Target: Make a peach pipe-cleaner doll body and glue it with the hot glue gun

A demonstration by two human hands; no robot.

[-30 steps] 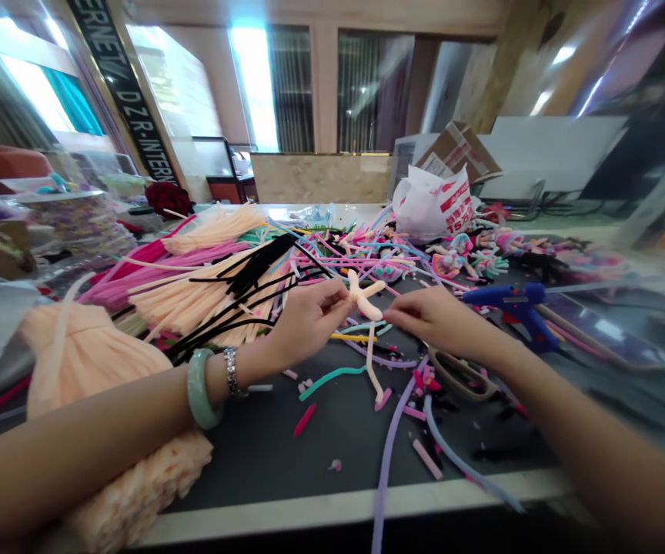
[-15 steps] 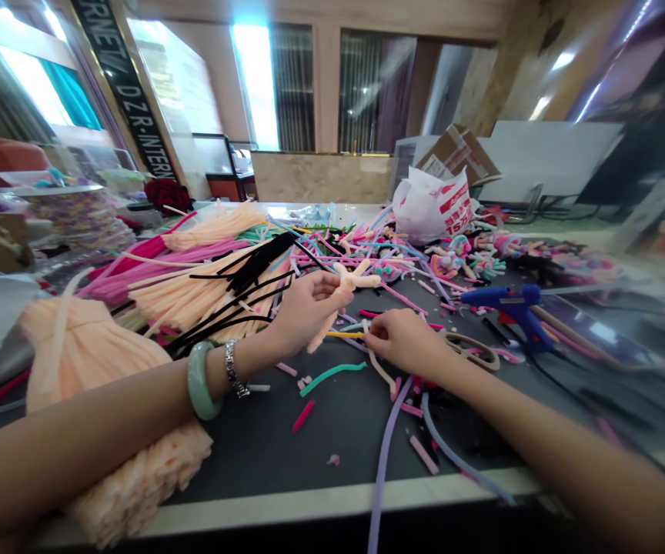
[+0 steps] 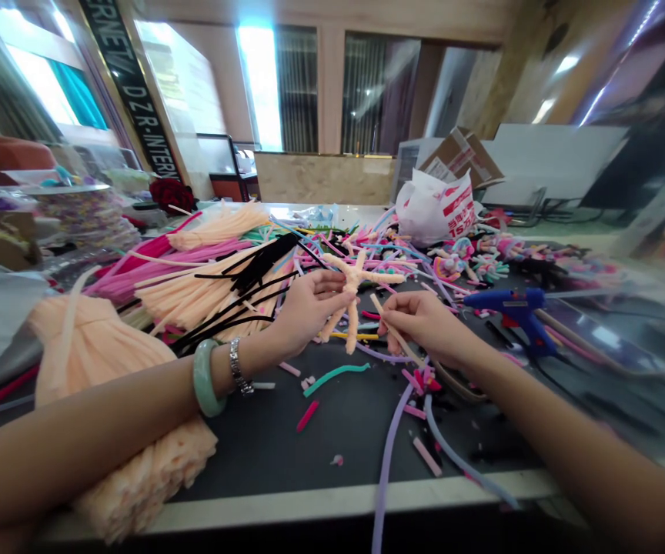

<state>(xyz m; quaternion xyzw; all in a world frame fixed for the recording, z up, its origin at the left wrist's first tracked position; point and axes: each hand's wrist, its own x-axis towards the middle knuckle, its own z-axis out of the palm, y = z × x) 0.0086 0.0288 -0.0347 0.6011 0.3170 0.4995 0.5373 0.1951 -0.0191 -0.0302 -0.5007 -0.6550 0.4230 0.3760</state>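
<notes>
A peach pipe-cleaner figure (image 3: 355, 278) with several limbs spread out is pinched in my left hand (image 3: 308, 308), above the middle of the table. Close to its right, my right hand (image 3: 419, 325) has its fingers closed on a peach pipe cleaner (image 3: 376, 303), one end pointing up toward the figure. The pipe cleaner's lower part runs down behind my fingers. Partly behind my right wrist lie scissors (image 3: 464, 387) with beige handles. A short teal pipe cleaner (image 3: 335, 375) is on the table below my hands.
A peach pipe-cleaner bundle (image 3: 95, 331) lies under my left forearm. Peach, pink and black stems (image 3: 194, 296) are heaped behind it. To the right lies a blue glue gun (image 3: 520, 304) with its cord. A white plastic bag (image 3: 433, 208) stands at the back.
My right hand has lifted the peach pipe cleaner and moved slightly right. The figure in my left hand has turned, so more of its limbs show.
</notes>
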